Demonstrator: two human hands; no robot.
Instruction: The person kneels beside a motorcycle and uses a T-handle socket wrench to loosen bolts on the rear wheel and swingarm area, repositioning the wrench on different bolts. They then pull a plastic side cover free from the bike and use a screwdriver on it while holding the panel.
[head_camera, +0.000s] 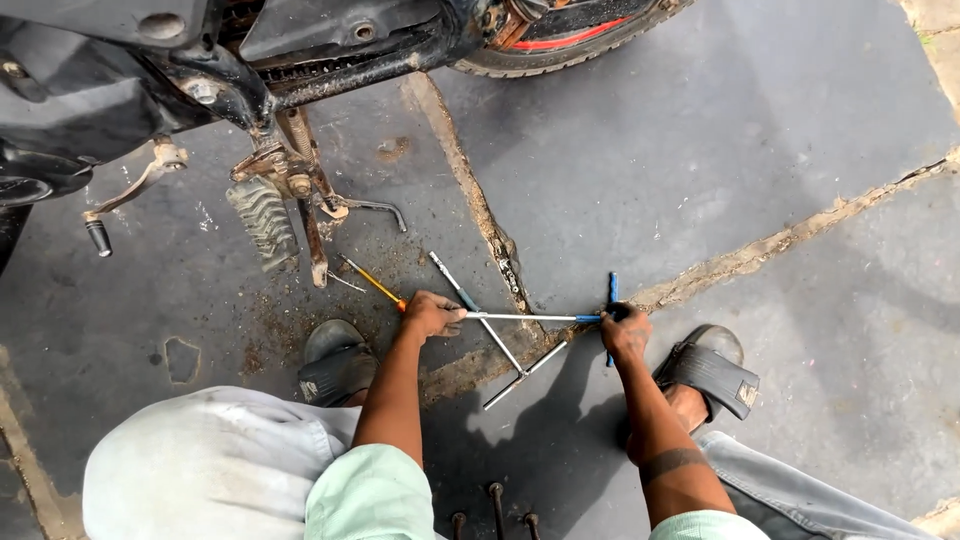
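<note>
I am squatting over a stone floor. My right hand (626, 331) grips the blue cross handle of a T-handle wrench (530, 317) that lies horizontally. My left hand (432, 315) closes over that wrench's shaft tip, next to a yellow-handled screwdriver (372, 283). A second T-handle wrench (492, 331) lies diagonally beneath, crossing under the first one.
A motorcycle stands ahead: footpeg (262, 222), side stand (312, 232), gear lever (120, 200) and rear tyre (565, 45). My sandalled feet (335, 362) (708, 375) flank the tools. Several long bolts (496, 510) lie near my knees. Dirt-filled cracks (480, 210) run across the floor.
</note>
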